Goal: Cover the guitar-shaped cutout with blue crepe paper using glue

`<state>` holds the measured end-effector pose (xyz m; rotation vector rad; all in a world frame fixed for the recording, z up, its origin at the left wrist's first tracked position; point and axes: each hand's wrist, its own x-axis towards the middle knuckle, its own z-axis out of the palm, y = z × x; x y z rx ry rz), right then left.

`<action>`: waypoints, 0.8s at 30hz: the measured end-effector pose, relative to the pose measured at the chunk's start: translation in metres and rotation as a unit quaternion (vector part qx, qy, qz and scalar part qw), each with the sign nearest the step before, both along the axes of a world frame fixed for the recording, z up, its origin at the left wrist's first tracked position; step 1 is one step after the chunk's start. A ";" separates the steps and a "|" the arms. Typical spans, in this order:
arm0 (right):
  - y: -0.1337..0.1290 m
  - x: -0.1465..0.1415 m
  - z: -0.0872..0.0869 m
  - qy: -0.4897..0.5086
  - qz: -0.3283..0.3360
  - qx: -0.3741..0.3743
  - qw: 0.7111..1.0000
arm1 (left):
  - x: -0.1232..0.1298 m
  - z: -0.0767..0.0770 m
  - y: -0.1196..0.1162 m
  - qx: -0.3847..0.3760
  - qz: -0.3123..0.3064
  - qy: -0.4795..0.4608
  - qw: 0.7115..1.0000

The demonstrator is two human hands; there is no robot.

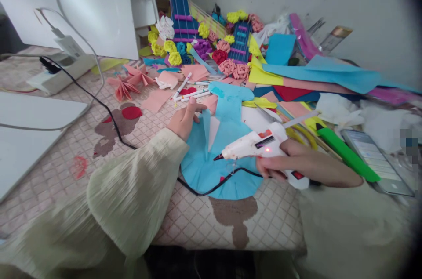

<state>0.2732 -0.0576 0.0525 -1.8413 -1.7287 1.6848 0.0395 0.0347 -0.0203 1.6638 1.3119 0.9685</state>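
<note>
A white hot glue gun (252, 143) is in my right hand (293, 162), its fingers wrapped round the handle. A small red light glows on its side, and the dark nozzle points left, close over a blue paper shape (235, 186). That shape has a wide round body with pleated edges and a narrower upper part. My left hand (186, 118) is closed on a raised flap of blue paper (205, 134) at the left side, pinching its top edge. Beneath the flap a pale inner surface (213, 132) shows. The gun's black cord (211, 192) runs across the blue paper.
Behind lie white pens (194, 95), pink folded paper (123, 88) and paper flowers (231, 67). To the right are a green stick-like piece (347, 152), a phone (376, 160) and scissors with yellow handles (301, 134). A power strip (61, 74) stands at the left.
</note>
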 end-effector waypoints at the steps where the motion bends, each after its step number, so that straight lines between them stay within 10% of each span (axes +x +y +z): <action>1: -0.001 0.004 0.001 0.022 -0.011 0.013 1.000 | 0.000 0.000 0.000 -0.002 0.000 0.001 1.000; 11: -0.021 0.025 -0.029 0.385 -0.254 0.126 0.878 | -0.005 -0.007 0.006 0.031 -0.128 -0.037 0.991; 24: -0.011 0.031 -0.067 0.334 -0.491 0.156 0.789 | -0.014 -0.005 0.007 0.118 -0.210 0.157 0.958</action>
